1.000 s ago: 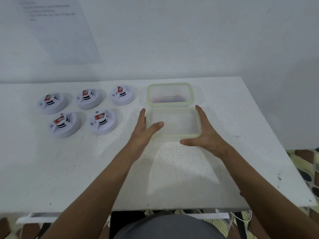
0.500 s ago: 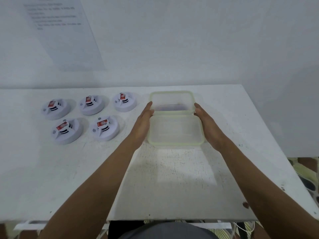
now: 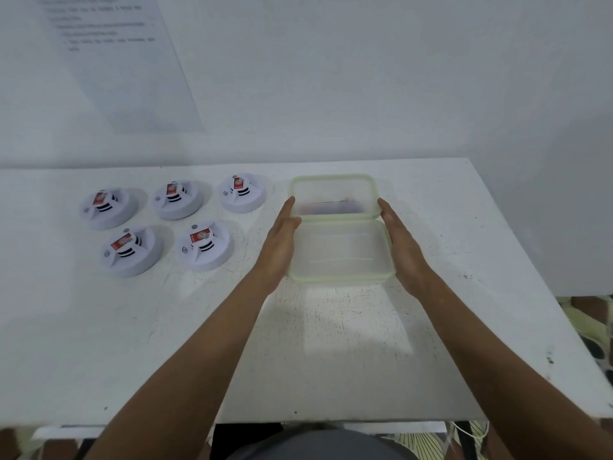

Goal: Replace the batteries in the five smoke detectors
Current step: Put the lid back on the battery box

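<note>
I count 5 detectors (image 3: 179, 224) left on table (image 3: 331, 343), red labels unreadable | left hand (image 3: 278, 242), right hand (image 3: 403, 247) flat, straight-fingered against 1 near box (image 3: 341, 252) | 1 far box (image 3: 335, 195) | wall sheet (image 3: 129, 61) illegible

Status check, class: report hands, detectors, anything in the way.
Both hands, left and right, open, flanking the near container. Five smoke detectors untouched, left of it. Far container right behind. Nothing blocking.
</note>
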Tool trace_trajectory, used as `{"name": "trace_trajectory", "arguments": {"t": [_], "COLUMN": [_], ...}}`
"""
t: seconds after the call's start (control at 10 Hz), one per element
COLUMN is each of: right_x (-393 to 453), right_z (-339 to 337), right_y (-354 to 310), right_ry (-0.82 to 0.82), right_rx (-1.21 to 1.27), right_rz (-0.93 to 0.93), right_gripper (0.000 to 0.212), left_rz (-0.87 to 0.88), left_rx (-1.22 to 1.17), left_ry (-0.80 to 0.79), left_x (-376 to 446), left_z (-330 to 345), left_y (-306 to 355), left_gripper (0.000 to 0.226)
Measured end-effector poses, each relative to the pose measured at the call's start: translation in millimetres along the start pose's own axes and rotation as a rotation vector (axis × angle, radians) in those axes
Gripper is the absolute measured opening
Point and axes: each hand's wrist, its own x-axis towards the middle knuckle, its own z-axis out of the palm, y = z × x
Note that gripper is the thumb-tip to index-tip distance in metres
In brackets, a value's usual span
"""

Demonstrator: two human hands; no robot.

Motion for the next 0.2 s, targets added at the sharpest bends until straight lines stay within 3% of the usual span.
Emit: {"name": "trace_trajectory", "arguments": {"t": [0.2], "right_x": [-2], "right_z": [-4], "right_y": [-16], "right_ry": [0.037], "right_rx": [-0.239], "right_rz": [-0.072], "right_gripper": [0.049], "left_rz": [0.082], "left_rx": [0.113], "left_ry": [-0.009], "left_x": [4], "left_z": [-16], "left_y": [-2], "left_gripper": [0.046]}}
